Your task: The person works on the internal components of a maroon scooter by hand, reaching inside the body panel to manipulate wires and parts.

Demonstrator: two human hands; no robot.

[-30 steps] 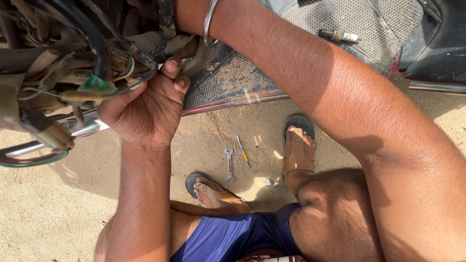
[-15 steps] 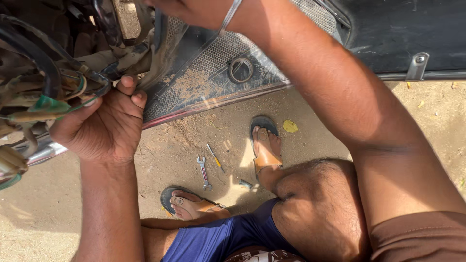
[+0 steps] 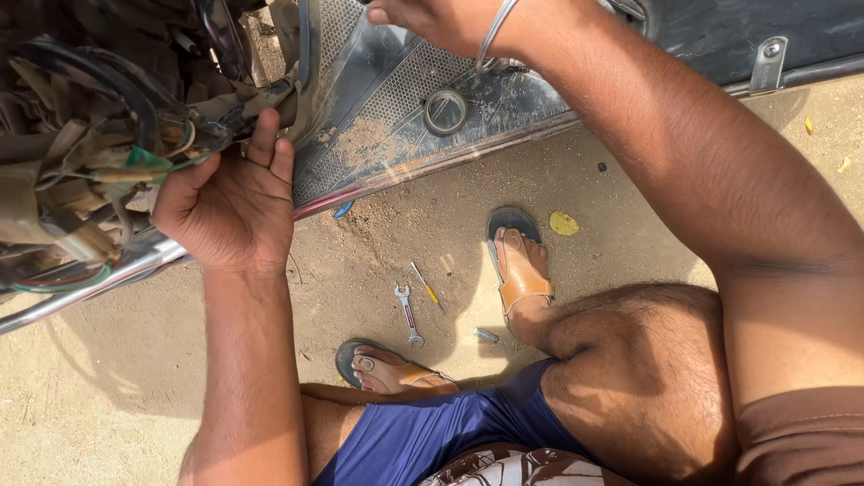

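Observation:
My left hand (image 3: pixel 225 207) is curled against a bundle of wires (image 3: pixel 99 162) and dusty parts at the front of a scooter, its fingers hooked on the edge of the bodywork. My right hand (image 3: pixel 432 22), with a metal bangle (image 3: pixel 495 36) at the wrist, reaches up over the scooter's mesh-patterned footboard (image 3: pixel 405 117); its fingers are cut off by the top edge, so what they hold is hidden. A round metal ring (image 3: pixel 445 110) lies on the footboard below that hand.
I squat on sandy ground in tan sandals (image 3: pixel 522 270). A small spanner (image 3: pixel 409 315) and a yellow-handled screwdriver (image 3: pixel 427 286) lie between my feet, a small metal piece (image 3: pixel 486 336) beside them. A chrome bar (image 3: pixel 81 288) juts out at the left.
The view has swung left and down over the scooter's footboard. My left hand stays at the wire bundle, and my right arm has stayed stretched over the footboard.

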